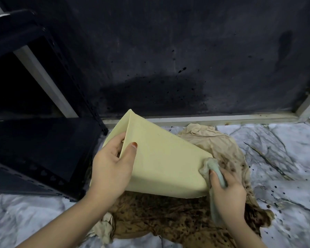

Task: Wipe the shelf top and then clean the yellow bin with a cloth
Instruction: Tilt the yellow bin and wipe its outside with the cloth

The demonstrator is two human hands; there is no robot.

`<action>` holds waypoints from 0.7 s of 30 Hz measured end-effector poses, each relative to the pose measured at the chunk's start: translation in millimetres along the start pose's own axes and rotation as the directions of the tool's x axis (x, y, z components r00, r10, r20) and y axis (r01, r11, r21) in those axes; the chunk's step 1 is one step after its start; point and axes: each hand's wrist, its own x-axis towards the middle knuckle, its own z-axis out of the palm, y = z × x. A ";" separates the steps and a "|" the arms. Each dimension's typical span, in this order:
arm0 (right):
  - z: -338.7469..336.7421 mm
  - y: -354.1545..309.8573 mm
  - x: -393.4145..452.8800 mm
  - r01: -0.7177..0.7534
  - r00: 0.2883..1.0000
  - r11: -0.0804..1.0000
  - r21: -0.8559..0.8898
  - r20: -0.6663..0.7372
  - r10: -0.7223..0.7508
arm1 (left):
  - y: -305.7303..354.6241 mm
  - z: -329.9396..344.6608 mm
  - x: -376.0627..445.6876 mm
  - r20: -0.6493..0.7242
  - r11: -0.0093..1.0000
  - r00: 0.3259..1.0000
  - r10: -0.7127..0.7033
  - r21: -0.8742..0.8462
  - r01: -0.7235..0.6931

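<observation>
Yellow bin (161, 163) tipped up on its side over the stained rag (177, 221) on the marble floor (284, 149), beside the dark shelf (43, 145). Left hand (113, 169) pinches the rim, thumb outside, fingers tucked inside. Right hand (227, 192) has its fingers wrapped round the pale cloth (209, 167), pressing it at the bin's lower corner. Push too hard there and the bin could twist out of that rim pinch, or drag through the rag's brown stains and get dirty again.

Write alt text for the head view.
A left hand grips the rim of a tilted yellow bin while the right hand presses a cloth to its corner, above a stained rag on a marble floor.
</observation>
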 end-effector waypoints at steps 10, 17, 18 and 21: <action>23.0 -95.1 -31.3 0.490 0.856 0.864 0.117 0.120 -0.502 | 2.1 1.7 -3.6 0.044 0.999 0.999 0.018 -0.044 -0.016; 31.6 -132.7 0.5 0.509 0.850 0.859 0.049 0.126 -0.511 | -0.9 0.4 -7.6 0.097 0.998 0.994 0.043 -0.049 -0.038; 31.5 -129.1 4.8 0.481 0.866 0.875 0.060 0.124 -0.485 | -1.5 -0.1 -7.5 0.107 0.998 0.994 0.034 -0.064 -0.027; 29.6 -110.5 17.0 0.405 0.907 0.914 0.013 0.115 -0.404 | -4.9 -3.8 -5.1 0.106 0.996 0.994 0.012 -0.087 -0.003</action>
